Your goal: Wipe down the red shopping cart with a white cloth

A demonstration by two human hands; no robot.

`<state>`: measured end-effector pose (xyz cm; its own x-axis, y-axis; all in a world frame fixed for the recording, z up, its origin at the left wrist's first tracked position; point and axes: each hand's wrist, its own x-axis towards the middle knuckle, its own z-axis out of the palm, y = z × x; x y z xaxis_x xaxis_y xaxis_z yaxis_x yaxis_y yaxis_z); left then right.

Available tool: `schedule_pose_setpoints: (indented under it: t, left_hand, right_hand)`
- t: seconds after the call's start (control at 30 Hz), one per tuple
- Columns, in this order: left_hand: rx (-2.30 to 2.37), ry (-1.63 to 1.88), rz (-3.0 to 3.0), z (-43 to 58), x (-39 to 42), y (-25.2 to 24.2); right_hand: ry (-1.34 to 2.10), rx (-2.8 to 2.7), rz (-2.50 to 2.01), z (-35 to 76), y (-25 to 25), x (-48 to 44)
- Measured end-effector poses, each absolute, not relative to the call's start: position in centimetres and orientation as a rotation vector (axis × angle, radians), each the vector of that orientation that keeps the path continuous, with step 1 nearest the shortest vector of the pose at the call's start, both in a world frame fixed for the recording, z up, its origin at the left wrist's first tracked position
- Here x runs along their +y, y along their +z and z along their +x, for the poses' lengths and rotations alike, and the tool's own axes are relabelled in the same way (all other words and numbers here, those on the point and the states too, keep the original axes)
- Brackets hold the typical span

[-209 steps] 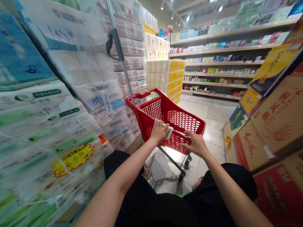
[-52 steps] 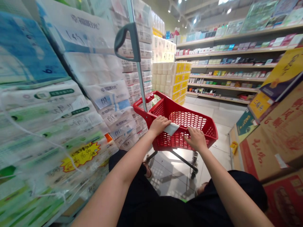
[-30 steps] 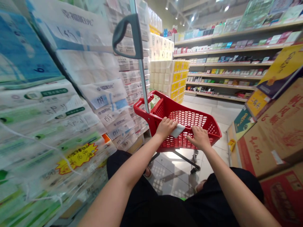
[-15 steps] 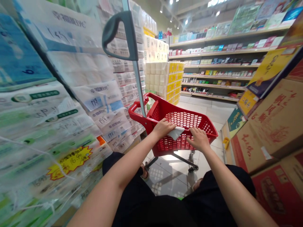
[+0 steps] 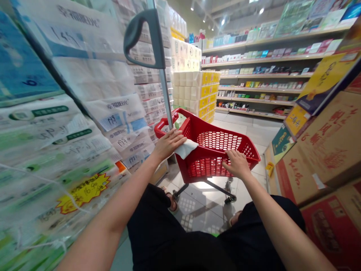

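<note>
A red plastic shopping cart (image 5: pixel 208 154) stands in front of me, with lattice holes in its sides and a grey pull handle (image 5: pixel 160 41) rising on a metal pole at its left. My left hand (image 5: pixel 170 143) lies over the near rim by the foot of the pole, pressing a white cloth (image 5: pixel 186 149) against the red plastic. The cloth sticks out to the right of the fingers. My right hand (image 5: pixel 237 163) is curled over the same rim farther right, gripping it. Something green and white (image 5: pixel 180 119) shows behind the cart's rear flap.
Stacked tissue packs (image 5: pixel 113 101) line the left side closely. Cardboard boxes (image 5: pixel 332 131) are piled on the right. Behind the cart stand yellow-and-white paper roll packs (image 5: pixel 197 94) and long stocked shelves (image 5: pixel 259 77). A tiled floor (image 5: pixel 201 199) runs under the cart's wheels.
My left hand has slid left along the cart's rim with the white cloth, from the middle to near the pole. My right hand has stayed on the rim.
</note>
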<state>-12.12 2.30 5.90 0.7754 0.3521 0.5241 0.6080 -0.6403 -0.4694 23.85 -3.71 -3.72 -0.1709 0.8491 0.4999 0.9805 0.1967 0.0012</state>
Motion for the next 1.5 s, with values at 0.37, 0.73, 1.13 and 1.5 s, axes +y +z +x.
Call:
schedule_pose_setpoints:
  t: [0.37,0.73,1.13,1.5]
  left_hand:
    - [-0.656,-0.573,-2.380,-15.2,1.7,5.3]
    - [-0.589,-0.607,-2.473,-15.5,1.1,5.8]
    - [-0.858,-0.783,-2.373,-10.6,1.4,6.7]
    - [-1.058,-0.887,-2.358,-12.2,4.5,7.0]
  right_hand:
    - [-0.363,-2.115,-1.623,24.9,-4.1,-3.3]
    - [-0.213,-2.132,-1.837,29.1,-2.7,-1.5]
    - [-0.151,-1.931,-1.203,12.7,3.2,-3.3]
    - [-0.172,-1.916,-1.340,13.9,3.3,-0.5]
